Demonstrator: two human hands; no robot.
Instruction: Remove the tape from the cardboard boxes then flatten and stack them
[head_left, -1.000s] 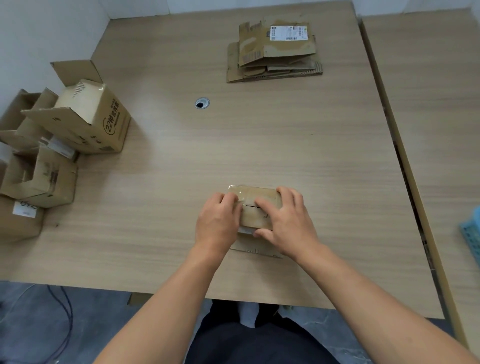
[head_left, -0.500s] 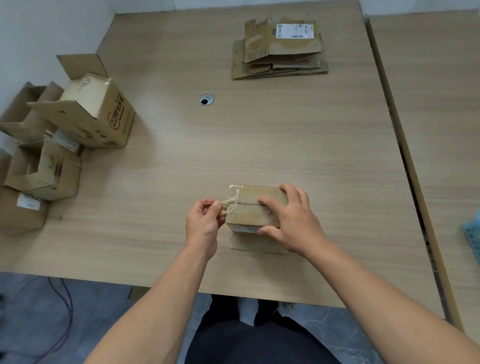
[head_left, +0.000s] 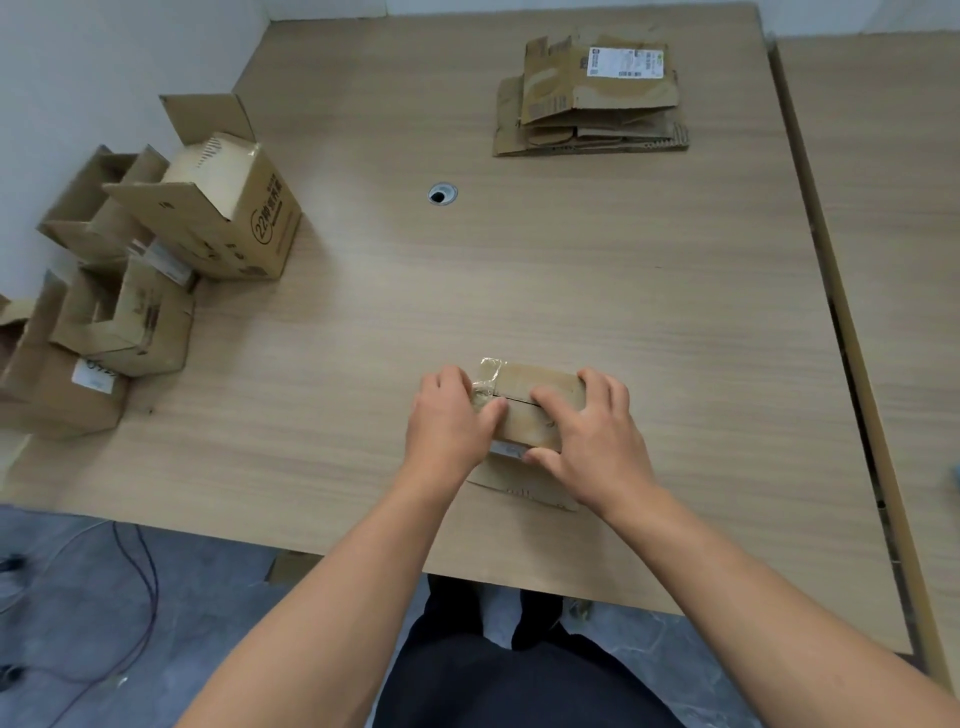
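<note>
Near the pale wooden counter's (head_left: 571, 270) front edge, the right hand (head_left: 592, 439) clamps the small brown cardboard box (head_left: 540, 392) steady, likely so the left hand (head_left: 449, 418), fingers curled, can grip its crinkled clear tape (head_left: 485, 383).

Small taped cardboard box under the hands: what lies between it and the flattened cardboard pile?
Head view: only bare wooden table separates the small taped cardboard box from the flattened brown cardboard pile; the round cable hole sits leftward.
</note>
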